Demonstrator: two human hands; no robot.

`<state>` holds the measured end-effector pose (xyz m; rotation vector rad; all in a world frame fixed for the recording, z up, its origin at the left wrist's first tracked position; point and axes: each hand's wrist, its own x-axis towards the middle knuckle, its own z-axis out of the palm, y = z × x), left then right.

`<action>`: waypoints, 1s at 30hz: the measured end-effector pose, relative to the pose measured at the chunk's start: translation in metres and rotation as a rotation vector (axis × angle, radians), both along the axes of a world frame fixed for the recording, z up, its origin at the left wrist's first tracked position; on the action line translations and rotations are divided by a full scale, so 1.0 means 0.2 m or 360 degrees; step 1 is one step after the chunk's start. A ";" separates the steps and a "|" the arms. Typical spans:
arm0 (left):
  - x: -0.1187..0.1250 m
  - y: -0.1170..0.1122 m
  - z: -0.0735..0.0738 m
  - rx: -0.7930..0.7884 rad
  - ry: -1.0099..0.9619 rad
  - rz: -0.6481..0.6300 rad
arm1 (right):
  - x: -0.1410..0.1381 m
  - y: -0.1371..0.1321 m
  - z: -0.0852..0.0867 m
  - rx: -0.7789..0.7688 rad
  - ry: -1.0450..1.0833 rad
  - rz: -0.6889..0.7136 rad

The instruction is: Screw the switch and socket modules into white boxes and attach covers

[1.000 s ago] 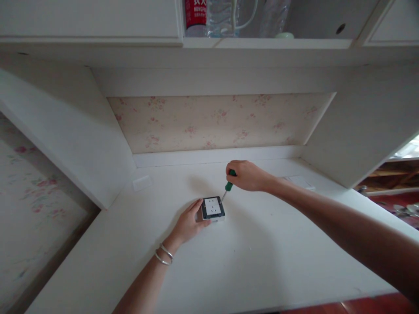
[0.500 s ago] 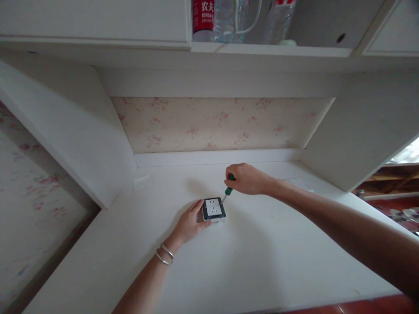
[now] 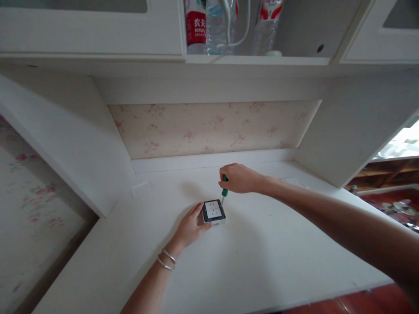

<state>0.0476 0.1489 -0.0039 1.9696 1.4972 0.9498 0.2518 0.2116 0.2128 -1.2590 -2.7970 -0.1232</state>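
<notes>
A wall socket (image 3: 213,210) with a white face, a dark frame and a white box below lies face up on the white desk top. My left hand (image 3: 191,226) grips it from the left, fingers at the far corner and thumb along the near side. In my right hand (image 3: 238,178), a screwdriver (image 3: 224,191) with a green handle is held nearly upright. Its metal shaft slants down to the right edge of the socket's frame. The tip is too small to tell whether it sits in a screw.
Above is an open shelf (image 3: 304,60) with plastic bottles (image 3: 221,28) and a white cable (image 3: 244,37). White side panels (image 3: 62,139) flank the desk (image 3: 196,279). A small clear, flat piece (image 3: 140,189) lies at the back left. Tiny specks dot the desk.
The view has tilted up slightly and shifted, showing more of the shelf. The screwdriver stands a little more upright at the same edge of the socket. Both hands keep their hold.
</notes>
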 end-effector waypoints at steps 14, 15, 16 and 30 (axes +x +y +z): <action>-0.05 0.05 0.24 0.0304 0.0439 -0.0186 | 0.04 -0.02 0.01 -0.0029 -0.0007 0.0010; -0.04 0.06 0.26 0.0315 0.0506 -0.0230 | 0.04 -0.02 0.02 -0.0026 -0.0002 0.0014; -0.04 0.08 0.29 0.0317 0.0568 -0.0265 | 0.04 -0.02 0.02 -0.0026 0.0000 0.0017; 0.02 0.15 0.43 0.0156 0.1227 -0.0479 | 0.09 -0.04 0.03 -0.0064 0.0015 0.0040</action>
